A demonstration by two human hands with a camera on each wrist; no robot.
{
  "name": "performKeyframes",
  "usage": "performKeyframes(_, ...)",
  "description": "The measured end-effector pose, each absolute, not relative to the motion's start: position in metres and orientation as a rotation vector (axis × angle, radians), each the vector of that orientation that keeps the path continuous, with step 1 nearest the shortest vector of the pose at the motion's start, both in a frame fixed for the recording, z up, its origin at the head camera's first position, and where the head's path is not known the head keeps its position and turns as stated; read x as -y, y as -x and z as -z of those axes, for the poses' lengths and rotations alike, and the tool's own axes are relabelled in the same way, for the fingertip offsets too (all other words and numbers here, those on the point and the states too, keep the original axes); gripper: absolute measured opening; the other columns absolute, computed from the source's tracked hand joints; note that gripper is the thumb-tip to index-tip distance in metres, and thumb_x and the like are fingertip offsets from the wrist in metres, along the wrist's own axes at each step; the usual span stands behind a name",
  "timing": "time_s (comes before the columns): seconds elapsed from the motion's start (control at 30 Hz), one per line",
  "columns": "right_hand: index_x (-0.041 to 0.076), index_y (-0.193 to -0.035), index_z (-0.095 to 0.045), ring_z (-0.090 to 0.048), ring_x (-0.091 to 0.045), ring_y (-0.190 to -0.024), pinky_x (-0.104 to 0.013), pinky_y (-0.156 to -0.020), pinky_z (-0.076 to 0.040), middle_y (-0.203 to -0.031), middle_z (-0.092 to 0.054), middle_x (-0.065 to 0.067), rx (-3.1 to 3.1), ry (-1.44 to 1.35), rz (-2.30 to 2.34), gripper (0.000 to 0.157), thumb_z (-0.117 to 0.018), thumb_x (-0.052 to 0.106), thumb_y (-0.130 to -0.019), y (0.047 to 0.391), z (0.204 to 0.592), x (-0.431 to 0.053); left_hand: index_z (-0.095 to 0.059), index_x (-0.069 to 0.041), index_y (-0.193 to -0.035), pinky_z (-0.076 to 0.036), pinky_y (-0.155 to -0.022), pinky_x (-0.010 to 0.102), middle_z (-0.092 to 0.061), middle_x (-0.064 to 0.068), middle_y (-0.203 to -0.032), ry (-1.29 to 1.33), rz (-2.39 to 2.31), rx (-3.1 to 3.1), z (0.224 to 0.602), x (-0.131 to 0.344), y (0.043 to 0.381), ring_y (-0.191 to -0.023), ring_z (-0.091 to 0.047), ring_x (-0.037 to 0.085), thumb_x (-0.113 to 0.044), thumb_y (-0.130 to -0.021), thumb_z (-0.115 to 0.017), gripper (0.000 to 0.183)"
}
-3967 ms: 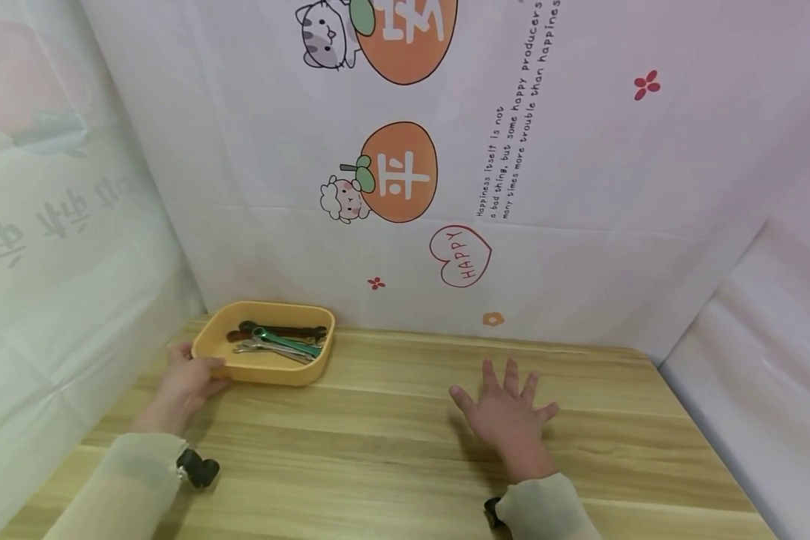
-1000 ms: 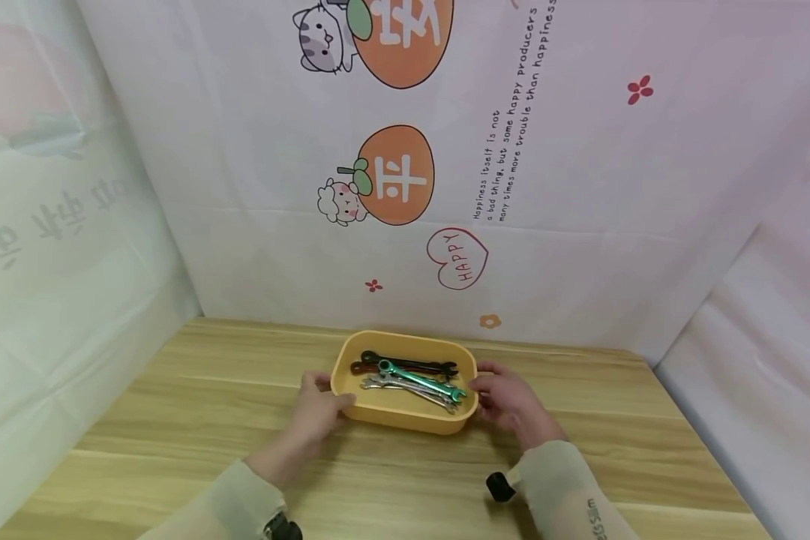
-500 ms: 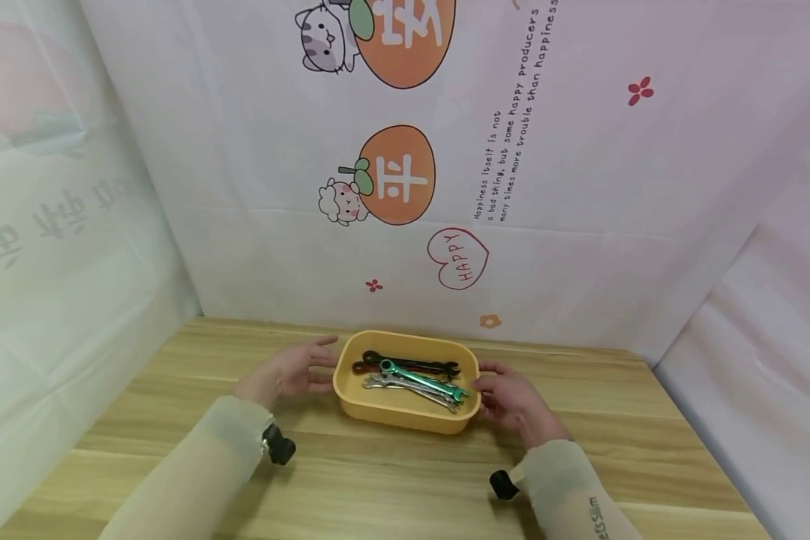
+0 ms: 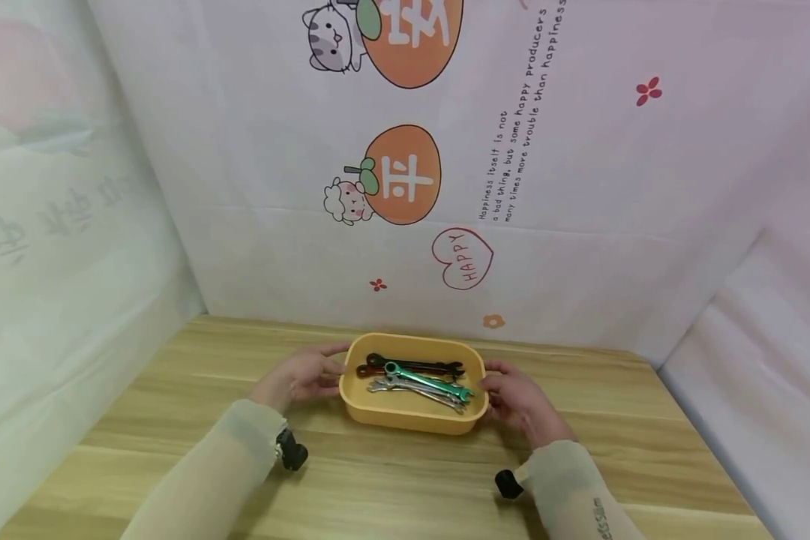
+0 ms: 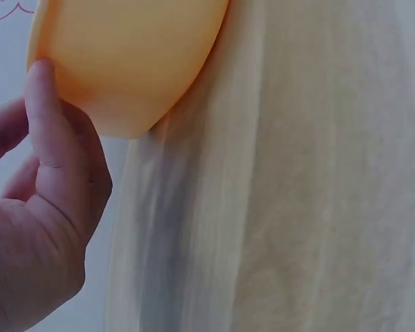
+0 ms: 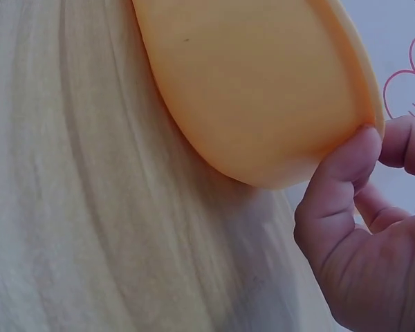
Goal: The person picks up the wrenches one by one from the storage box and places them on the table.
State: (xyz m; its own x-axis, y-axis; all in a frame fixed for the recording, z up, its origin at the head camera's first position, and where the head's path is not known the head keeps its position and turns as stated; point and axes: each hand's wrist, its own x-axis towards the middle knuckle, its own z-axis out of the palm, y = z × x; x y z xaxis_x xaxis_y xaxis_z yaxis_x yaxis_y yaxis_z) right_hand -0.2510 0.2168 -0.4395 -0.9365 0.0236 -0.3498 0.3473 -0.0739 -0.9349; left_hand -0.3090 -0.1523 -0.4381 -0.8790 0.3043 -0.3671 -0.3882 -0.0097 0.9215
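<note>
A shallow yellow plastic box (image 4: 412, 418) stands on the wooden table near the back wall. Inside lie several wrenches: a green one (image 4: 428, 381) on top, a black one (image 4: 412, 364), a reddish-brown one and silver ones (image 4: 415, 390). My left hand (image 4: 301, 376) is at the box's left end, its fingers fairly straight along the outside; in the left wrist view the thumb (image 5: 50, 117) touches just under the rim. At the right end my right hand (image 4: 523, 397) holds the box by its rim, with thumb (image 6: 353, 155) and bent fingers close together there.
The wooden table (image 4: 391, 487) reaches toward me in front of the box. A white printed sheet (image 4: 277, 247) hangs close behind it. More white sheeting (image 4: 74, 300) borders the left side and the right side (image 4: 756, 375).
The box came from the far left to the middle, and my right hand came to its right end. My left hand let go, then returned to touch the left end.
</note>
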Motion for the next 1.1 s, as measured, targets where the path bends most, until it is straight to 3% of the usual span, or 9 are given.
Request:
performKeyframes(0.3, 0.006, -0.138, -0.043, -0.052, -0.015, -0.067, -0.024, -0.053, -0.044, -0.105, -0.056, -0.017, -1.981, -0.376, 2.132, 0.049, -0.057, -0.001, -0.091, 0.251, 0.437, -0.217, -0.048, -0.012, -0.149, -0.058, -0.070, 0.035, -0.053, 0.028, -0.122, 0.066, -1.925, -1.880, 0.436, 0.146, 0.305, -0.090, -0.062, 0.031, 0.005, -0.096, -0.055, 0.056)
performKeyframes(0.63, 0.006, -0.134, -0.044, -0.049, -0.015, -0.064, -0.024, -0.050, -0.040, -0.108, -0.054, -0.019, -2.061, -0.382, 2.086, 0.052, -0.057, -0.002, -0.085, 0.252, 0.441, -0.222, -0.048, -0.013, -0.148, -0.059, -0.065, 0.035, -0.055, 0.029, -0.115, 0.071, -1.917, -1.862, 0.436, 0.141, 0.302, -0.086, -0.062, 0.031, 0.006, -0.094, -0.055, 0.057)
performKeyframes(0.8, 0.006, -0.135, -0.045, -0.048, -0.016, -0.064, -0.025, -0.049, -0.038, -0.110, -0.053, -0.021, -2.071, -0.393, 2.080, 0.050, -0.056, -0.002, -0.087, 0.250, 0.445, -0.224, -0.047, -0.013, -0.149, -0.059, -0.070, 0.036, -0.056, 0.029, -0.116, 0.072, -1.953, -1.782, 0.444, 0.142, 0.300, -0.087, -0.063, 0.030, 0.005, -0.094, -0.056, 0.059)
performKeyframes(1.1, 0.007, -0.138, -0.042, -0.050, -0.015, -0.066, -0.024, -0.050, -0.038, -0.109, -0.053, -0.020, -2.036, -0.387, 2.093, 0.052, -0.056, 0.000, -0.088, 0.245, 0.441, -0.230, -0.044, -0.014, -0.152, -0.058, -0.065, 0.030, -0.056, 0.026, -0.114, 0.053, -2.014, -1.720, 0.444, 0.136, 0.292, -0.079, -0.061, 0.023, 0.004, -0.095, -0.056, 0.061)
